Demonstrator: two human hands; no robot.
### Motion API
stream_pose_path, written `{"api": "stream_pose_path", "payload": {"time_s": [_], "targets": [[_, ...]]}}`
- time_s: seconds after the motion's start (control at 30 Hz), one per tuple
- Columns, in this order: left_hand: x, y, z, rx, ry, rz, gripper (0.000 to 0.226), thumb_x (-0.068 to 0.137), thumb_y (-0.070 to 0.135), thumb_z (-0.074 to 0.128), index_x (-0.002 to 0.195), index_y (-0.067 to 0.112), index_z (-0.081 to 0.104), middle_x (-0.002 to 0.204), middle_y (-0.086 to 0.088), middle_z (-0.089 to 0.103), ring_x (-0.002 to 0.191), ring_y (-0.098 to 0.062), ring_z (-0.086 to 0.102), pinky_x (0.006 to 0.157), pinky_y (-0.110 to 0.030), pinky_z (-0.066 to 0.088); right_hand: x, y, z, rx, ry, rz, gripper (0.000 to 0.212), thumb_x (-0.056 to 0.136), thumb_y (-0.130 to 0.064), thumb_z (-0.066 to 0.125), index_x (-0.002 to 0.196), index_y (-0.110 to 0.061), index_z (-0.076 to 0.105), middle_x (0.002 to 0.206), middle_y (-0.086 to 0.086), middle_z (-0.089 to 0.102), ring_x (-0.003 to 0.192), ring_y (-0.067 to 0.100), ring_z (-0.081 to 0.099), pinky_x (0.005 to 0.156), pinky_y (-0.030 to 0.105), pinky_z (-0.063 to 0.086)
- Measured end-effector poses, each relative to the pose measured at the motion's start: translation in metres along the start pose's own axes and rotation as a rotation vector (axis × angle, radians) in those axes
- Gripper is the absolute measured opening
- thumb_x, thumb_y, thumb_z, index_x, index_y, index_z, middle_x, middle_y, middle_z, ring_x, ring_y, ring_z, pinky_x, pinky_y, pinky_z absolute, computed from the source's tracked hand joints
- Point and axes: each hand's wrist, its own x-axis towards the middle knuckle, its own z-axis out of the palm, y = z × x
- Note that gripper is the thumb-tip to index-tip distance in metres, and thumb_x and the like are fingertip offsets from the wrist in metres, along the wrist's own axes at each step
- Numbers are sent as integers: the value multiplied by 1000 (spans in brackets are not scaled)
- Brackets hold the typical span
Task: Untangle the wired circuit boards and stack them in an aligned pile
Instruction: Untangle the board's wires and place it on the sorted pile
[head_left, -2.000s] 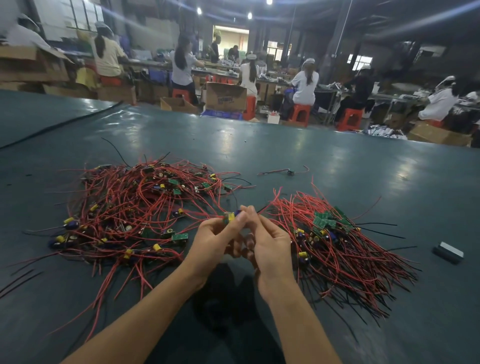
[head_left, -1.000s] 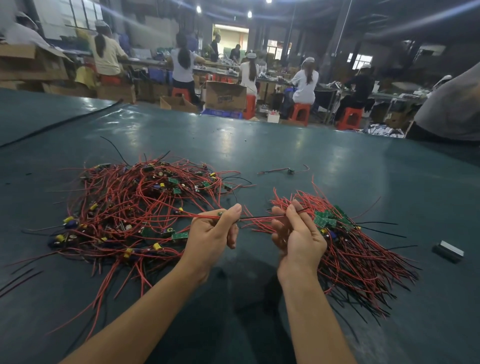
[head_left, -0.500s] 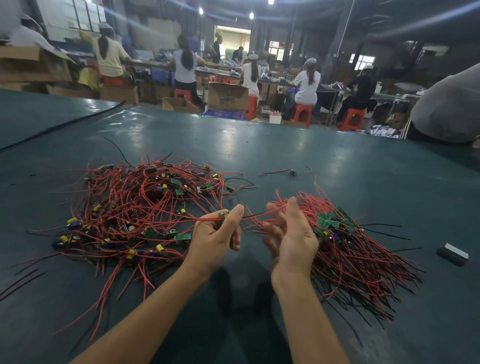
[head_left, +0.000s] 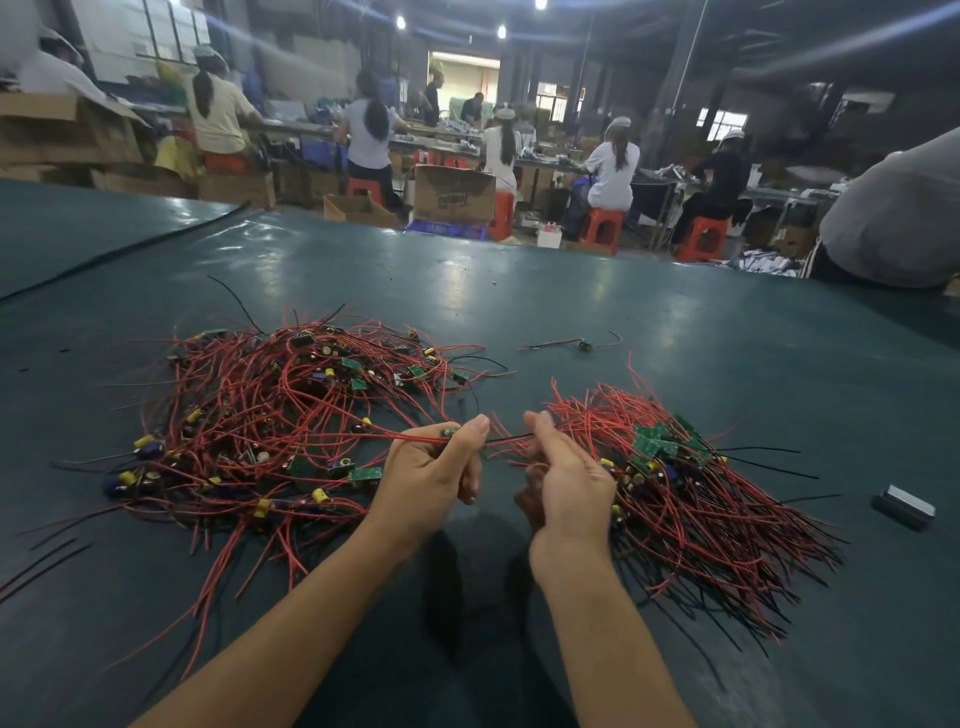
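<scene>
Pinches one board (head_left: 450, 431) in left hand (head_left: 431, 478), centre frame. Hands now apart, leads (head_left: 415, 438) drawn straight out of tangle (head_left: 270, 410); right hand (head_left: 566, 478) grip unclear. Likely goes next onto aligned pile (head_left: 657, 447), right.

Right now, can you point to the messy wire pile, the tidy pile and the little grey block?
messy wire pile (head_left: 270, 410): head view, on red wires at its middle.
tidy pile (head_left: 691, 499): head view, on its red wires.
grey block (head_left: 904, 506): head view, on its top face.
</scene>
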Motion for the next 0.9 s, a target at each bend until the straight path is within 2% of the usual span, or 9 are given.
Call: {"api": "stream_pose_path", "payload": {"time_s": [0.1,0.3,0.33,0.43,0.53,0.63,0.73,0.83,0.9], "targets": [[1,5,-3,-8,20,10,50,93,31,57,46,13,52,44,-5,49,44,-16,46,53,-22,45,18,-13,-17,104,130,-4,23,87,-20,74,65,-17,78,49,-9,50,37,3,31,34,16,27],[-1,6,1,-39,30,16,55,97,20,54,43,22,46,43,-3,46,41,-13,43,50,-22,44,20,-14,-22,163,97,-72,24,89,-29,71,68,-19,79,52,-10,51,37,3,31,35,17,27],[-1,7,1,-60,35,13,53,95,23,55,43,22,46,43,-3,45,41,-14,43,50,-23,44,17,-13,-19,158,58,-49,24,85,-38,72,72,-19,79,53,-10,51,37,3,31,35,17,26],[0,5,0,-101,10,-7,51,91,36,60,45,16,50,44,-4,46,42,-14,45,51,-22,44,6,-2,-9,30,-168,61,53,64,-65,71,86,-17,77,54,-11,47,40,4,31,39,18,25],[-1,3,-1,-92,-40,-42,54,88,51,61,54,9,64,48,-3,56,44,-14,51,50,-22,45,-13,10,4,-202,-357,8,46,82,-55,64,56,-18,70,48,-5,52,39,7,43,39,17,32],[2,5,-5,45,-44,-121,64,76,69,47,43,15,60,49,-10,57,47,-22,56,56,-28,50,-15,13,6,-238,-308,-143,48,98,-39,55,62,-13,74,52,4,60,47,16,53,47,23,45],[2,7,-8,116,-172,-209,71,80,71,35,44,16,62,53,-12,60,51,-23,59,59,-24,50,-7,2,-1,-173,-157,-146,44,97,-41,55,66,-22,78,50,1,52,41,13,41,41,23,34],[-1,7,-8,189,-160,-189,67,84,66,42,55,10,67,55,-9,65,52,-17,61,53,-24,46,6,-8,-10,31,62,-45,47,98,-38,57,60,-12,67,47,-6,53,34,5,37,34,17,28],[-1,6,-9,248,-67,-59,58,89,57,54,58,9,66,54,-4,65,49,-13,59,51,-21,44,14,-15,-19,170,171,49,39,99,-37,56,69,-12,60,51,-5,54,33,4,35,32,15,26]]}}
